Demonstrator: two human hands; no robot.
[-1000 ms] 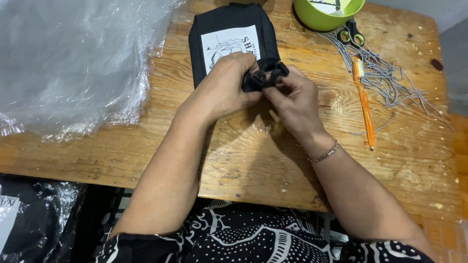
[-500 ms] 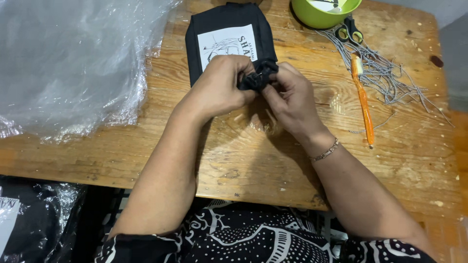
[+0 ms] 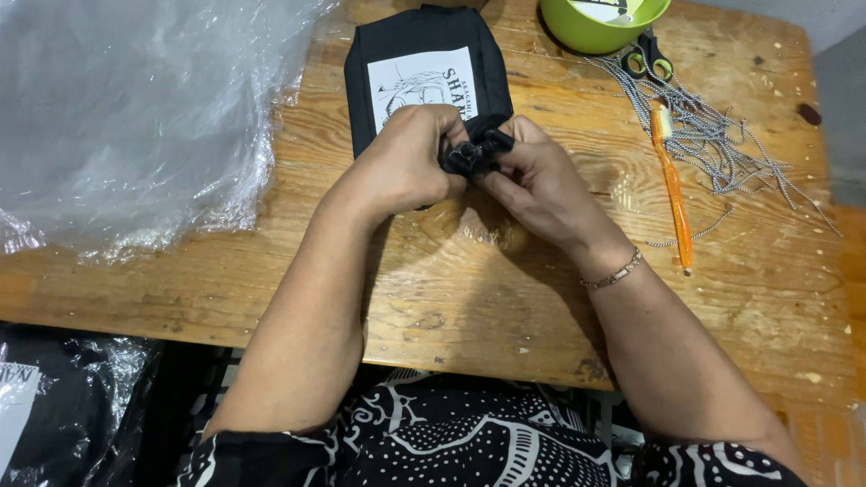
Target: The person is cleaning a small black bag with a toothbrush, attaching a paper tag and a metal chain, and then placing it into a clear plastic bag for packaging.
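Observation:
A black fabric pouch (image 3: 424, 77) with a white printed patch lies on the wooden table (image 3: 451, 289) in the head view. My left hand (image 3: 406, 162) and my right hand (image 3: 537, 180) meet at its near edge. Both pinch the bunched black fabric and a small black fitting (image 3: 475, 153) between their fingertips. The fitting is partly hidden by my fingers. A thin bracelet circles my right wrist.
A large crumpled clear plastic sheet (image 3: 135, 108) covers the table's left. At the back right stand a green bowl (image 3: 603, 20), scissors (image 3: 648, 61), several metal ball chains (image 3: 722, 144) and an orange-handled tool (image 3: 675, 194). Black bagged goods (image 3: 63, 406) lie below left.
Both hands have stayed on the pouch's near edge, working the bunched fabric; they shifted slightly left and away across the table. The pouch moved a little with them.

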